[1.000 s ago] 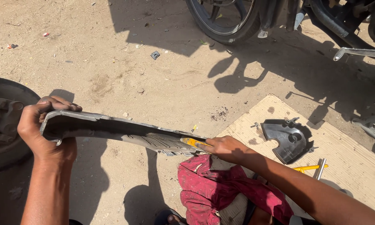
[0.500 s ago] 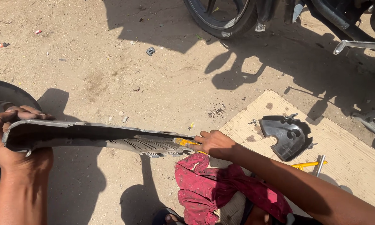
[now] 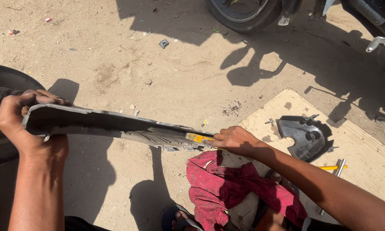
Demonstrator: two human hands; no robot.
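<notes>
Long grey plastic panel (image 3: 115, 126) is held up off the sandy ground (image 3: 171, 77), running roughly level from left to centre of view, edge-on to the camera. Its right end shows a ribbed, treaded patch.

Left hand (image 3: 23, 124) is wrapped around the panel's left end, fingers curled over the top edge, thumb side underneath — a full closed grasp on the panel.

Right hand (image 3: 233, 140) is at the panel's right end, fingers pressed together around a tool with a yellow handle (image 3: 197, 137), tip set against the panel end. Only the yellow part shows; cannot tell what kind of tool it is.

Directly below the right hand: a red cloth (image 3: 239, 188), crumpled, lying partly on a flat cardboard sheet (image 3: 364, 149). On the cardboard, well to the right of the hand, sits a dark plastic cover piece (image 3: 306, 137) with a round cut-out. Just beside it, lower right, a metal T-shaped wrench (image 3: 336, 169) with a yellow-ended tool crossing it. A small screw (image 3: 270, 122) lies near the cover's left edge.

Far left, behind the left hand, a black tyre (image 3: 4, 85), partly out of frame. Top of view: a motorcycle wheel (image 3: 244, 13) and a footpeg (image 3: 379, 42) at upper right, both casting hard shadows on the sand. A sandal toe (image 3: 179, 218) shows at the bottom edge.
</notes>
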